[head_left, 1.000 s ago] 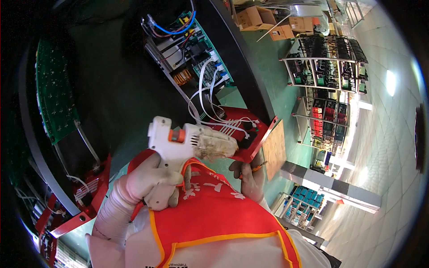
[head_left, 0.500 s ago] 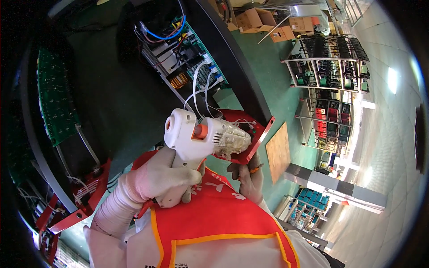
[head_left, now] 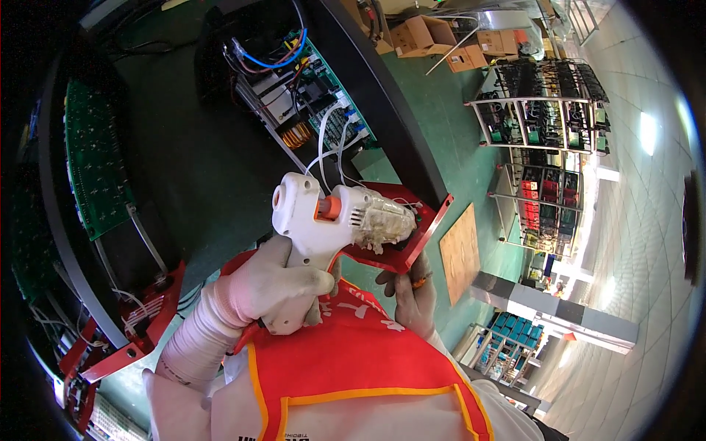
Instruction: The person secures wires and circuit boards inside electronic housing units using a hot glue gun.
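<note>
My left hand (head_left: pixel 283 283), gloved in white, is wrapped round the handle of a white hot glue gun (head_left: pixel 316 228). Lumpy clear glue crusts its front end, and an orange part shows in its body. The front points right, over a red metal panel (head_left: pixel 430 228) at the end of a black frame; the nozzle tip is hard to make out. My right hand (head_left: pixel 415 301), also gloved, has its fingers closed at the panel's near edge, with some fingertips hidden behind it. White wires (head_left: pixel 323 147) run from a green circuit board (head_left: pixel 353 110) down behind the glue gun.
At the left stands another frame with a large green circuit board (head_left: pixel 92 162) and a red end panel (head_left: pixel 136 345). A wooden board (head_left: pixel 460 253) lies on the green floor to the right. Beyond are loaded racks (head_left: pixel 540 110) and cardboard boxes (head_left: pixel 423 35).
The glue gun has shifted slightly, its front still over the red panel. My left hand keeps its grip, and my right hand stays at the panel's edge.
</note>
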